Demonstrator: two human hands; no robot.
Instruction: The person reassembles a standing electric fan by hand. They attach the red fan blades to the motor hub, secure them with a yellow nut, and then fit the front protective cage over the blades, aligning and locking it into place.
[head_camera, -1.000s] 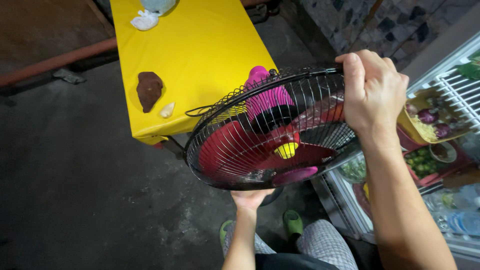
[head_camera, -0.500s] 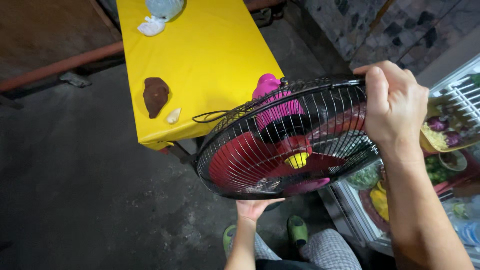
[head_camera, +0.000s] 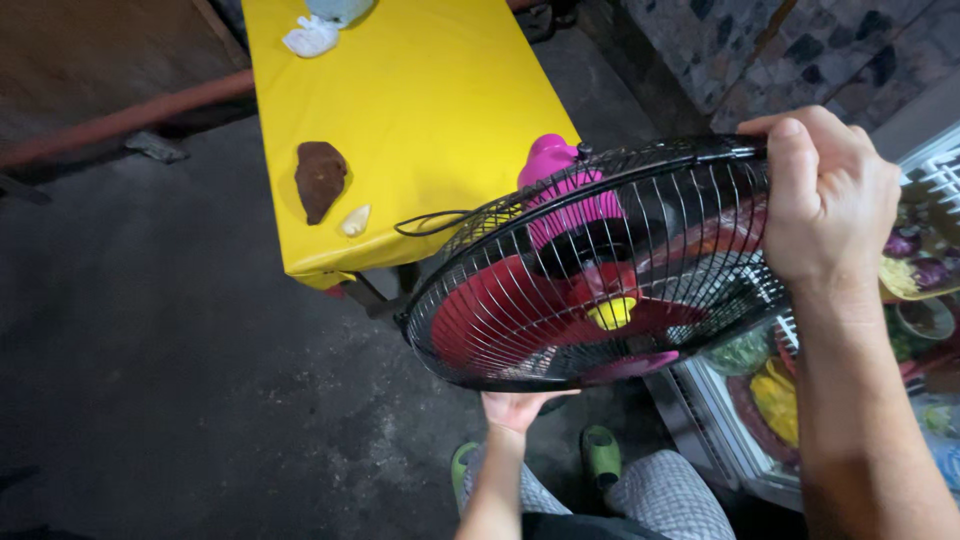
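Observation:
I hold an electric fan (head_camera: 590, 270) with a black wire cage, red blades, a yellow hub cap and a pink motor housing. My right hand (head_camera: 825, 195) grips the cage rim at its upper right. My left hand (head_camera: 520, 408) is under the lower rim, fingers mostly hidden behind the cage, supporting it from below. The fan is tilted, its face turned up toward me, hanging over the dark floor beside a yellow table (head_camera: 420, 110).
On the yellow table lie a brown lump (head_camera: 320, 178), a small pale piece (head_camera: 355, 220) and a white crumpled thing (head_camera: 312, 38). A glass-topped case with food (head_camera: 790, 400) stands at the right. My green sandals (head_camera: 600, 455) show below. A stone wall is behind.
The fan and both hands have shifted a little to the right and down in view; the table looks closer. My grip on the cage is the same.

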